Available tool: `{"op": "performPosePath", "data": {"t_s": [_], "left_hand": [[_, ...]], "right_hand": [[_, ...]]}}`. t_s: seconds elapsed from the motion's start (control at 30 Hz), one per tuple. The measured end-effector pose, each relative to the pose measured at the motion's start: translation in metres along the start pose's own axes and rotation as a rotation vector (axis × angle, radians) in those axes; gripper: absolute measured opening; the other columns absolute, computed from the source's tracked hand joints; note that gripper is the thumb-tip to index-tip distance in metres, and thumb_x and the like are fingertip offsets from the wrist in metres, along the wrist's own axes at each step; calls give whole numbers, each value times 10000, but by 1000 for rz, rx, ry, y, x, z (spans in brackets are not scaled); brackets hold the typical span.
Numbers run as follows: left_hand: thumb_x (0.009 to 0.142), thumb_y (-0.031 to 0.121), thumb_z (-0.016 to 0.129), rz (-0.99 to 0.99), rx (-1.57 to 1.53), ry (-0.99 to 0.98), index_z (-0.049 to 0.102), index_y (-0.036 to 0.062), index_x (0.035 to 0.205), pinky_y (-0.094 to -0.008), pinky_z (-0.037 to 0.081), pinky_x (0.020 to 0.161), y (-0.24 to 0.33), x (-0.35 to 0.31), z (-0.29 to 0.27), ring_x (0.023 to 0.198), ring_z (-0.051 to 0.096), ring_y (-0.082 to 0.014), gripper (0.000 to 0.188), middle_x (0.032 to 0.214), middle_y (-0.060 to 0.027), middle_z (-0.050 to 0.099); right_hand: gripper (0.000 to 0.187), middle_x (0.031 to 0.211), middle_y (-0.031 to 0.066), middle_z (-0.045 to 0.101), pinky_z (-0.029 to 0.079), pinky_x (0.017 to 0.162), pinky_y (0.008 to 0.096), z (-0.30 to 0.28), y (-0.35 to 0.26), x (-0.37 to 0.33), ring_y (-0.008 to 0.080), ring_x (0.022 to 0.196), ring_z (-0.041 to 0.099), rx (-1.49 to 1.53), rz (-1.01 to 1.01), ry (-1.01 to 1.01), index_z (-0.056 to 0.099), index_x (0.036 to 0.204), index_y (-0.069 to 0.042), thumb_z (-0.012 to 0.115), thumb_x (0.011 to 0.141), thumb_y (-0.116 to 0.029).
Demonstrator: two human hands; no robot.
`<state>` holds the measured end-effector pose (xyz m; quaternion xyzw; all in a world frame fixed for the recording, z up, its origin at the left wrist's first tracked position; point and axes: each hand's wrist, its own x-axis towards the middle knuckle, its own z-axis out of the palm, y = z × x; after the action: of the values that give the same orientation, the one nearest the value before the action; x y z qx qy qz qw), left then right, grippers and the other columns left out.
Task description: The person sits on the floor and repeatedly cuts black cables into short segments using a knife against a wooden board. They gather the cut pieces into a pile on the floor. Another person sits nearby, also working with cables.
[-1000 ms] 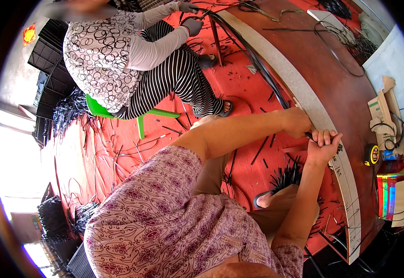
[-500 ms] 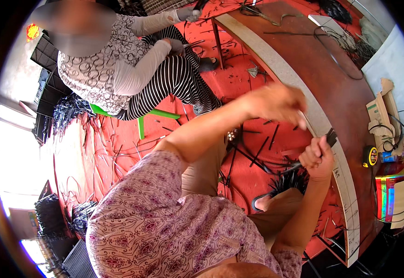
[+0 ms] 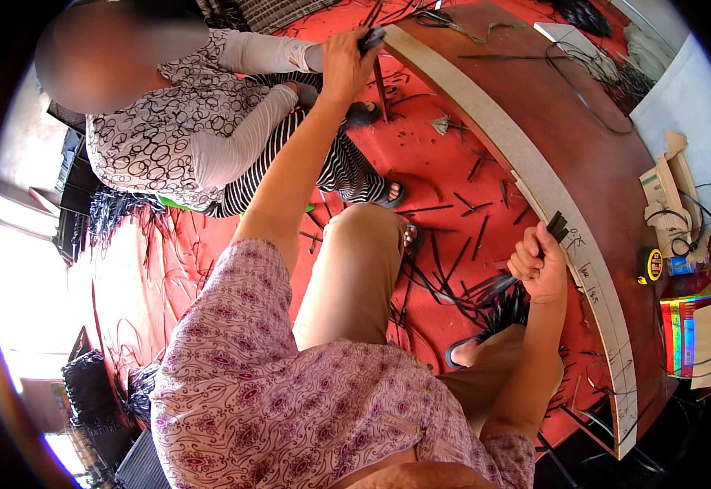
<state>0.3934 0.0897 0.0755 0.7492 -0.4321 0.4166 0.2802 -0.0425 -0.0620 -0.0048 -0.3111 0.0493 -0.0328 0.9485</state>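
Note:
My left hand [image 3: 345,72] reaches out to the far left end of the long table. Its fingers are closed, with something dark at the fingertips that I cannot make out. Right behind it is a co-worker's grey-gloved hand [image 3: 314,59], partly covered by mine. Over the table's pale marked edge [image 3: 526,163], my right hand [image 3: 539,265] is closed around a bundle of black strips [image 3: 557,228], whose short ends stick out above the fist. Long black strips [image 3: 486,289] trail leftward below that hand.
A co-worker [image 3: 176,122] sits at the left in striped trousers. Cut black strips litter the red floor [image 3: 453,228]. On the brown tabletop [image 3: 567,122] lie a yellow-black tape measure [image 3: 650,266], a torn cardboard box [image 3: 669,191] and a tangle of cords [image 3: 608,77].
My left hand has swung from beside my right hand to the table's far left end, next to the co-worker's hand. My right hand has shifted slightly left and up, still gripping the strips.

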Motion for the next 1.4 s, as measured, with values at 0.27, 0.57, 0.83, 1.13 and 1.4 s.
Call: {"op": "performPosePath", "data": {"t_s": [0.27, 0.57, 0.83, 1.13, 1.4], "left_hand": [[890, 281, 590, -214, -357, -355, 653, 1, 997, -366, 507, 610, 42, -17, 3, 638, 631, -320, 307, 680, -189, 627], [839, 172, 615, 250, -519, -766, 647, -1, 1012, -360, 504, 626, 216, -54, -9, 692, 640, -333, 246, 775, -192, 642], [784, 203, 582, 423, -610, -1157, 671, 82, 893, -455, 507, 661, 325, -124, 14, 751, 651, -349, 186, 779, -172, 659], [758, 197, 554, 450, -360, -1159, 680, 58, 754, -435, 524, 658, 390, -140, 28, 783, 680, -302, 188, 822, -164, 682], [733, 231, 594, 425, -810, -994, 685, 90, 752, -418, 523, 643, 347, -182, 56, 805, 678, -295, 168, 800, -145, 680]], "right_hand": [[439, 441, -48, 287, 199, 365, 232, -2, 24, 4, 66, 349, 229, -101, 106, -20, 422, 628, -105, 433, 983, -361], [438, 455, -49, 303, 170, 374, 215, 15, 3, -29, 43, 381, 236, 75, 13, -224, 439, 615, -91, 478, 958, -362], [443, 459, -38, 315, 171, 363, 218, 32, 14, -40, 46, 374, 253, -28, 98, -255, 434, 600, -88, 519, 944, -355], [436, 456, -54, 292, 186, 378, 216, 24, 16, -59, 48, 383, 250, -89, 55, -135, 437, 619, -80, 493, 945, -363], [449, 443, -46, 282, 202, 369, 224, 24, 20, -67, 63, 365, 251, -97, -14, -154, 411, 604, -84, 481, 951, -361]]}}
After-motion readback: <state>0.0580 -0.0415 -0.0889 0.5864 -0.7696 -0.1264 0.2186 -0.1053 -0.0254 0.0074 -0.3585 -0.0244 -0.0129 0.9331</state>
